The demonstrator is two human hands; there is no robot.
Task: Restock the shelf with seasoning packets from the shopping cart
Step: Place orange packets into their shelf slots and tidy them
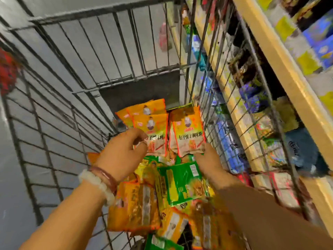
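Note:
Both my hands are inside the wire shopping cart (pixel 54 109). My left hand (pixel 122 150) pinches the lower edge of a small stack of orange seasoning packets (pixel 155 123). My right hand (pixel 209 159) grips the bottom of another orange seasoning packet (pixel 189 130), held upright beside the first stack. Below them lies a loose pile of orange packets (pixel 137 204) and green packets (pixel 182 181) in the cart. The shelf (pixel 281 56) runs along the right side, just past the cart's wire wall.
The shelf rows on the right hold many blurred blue, yellow and dark packages (pixel 252 94). Grey floor (pixel 16 177) shows through the cart's left wall. A red object (pixel 7 73) sits at the far left edge.

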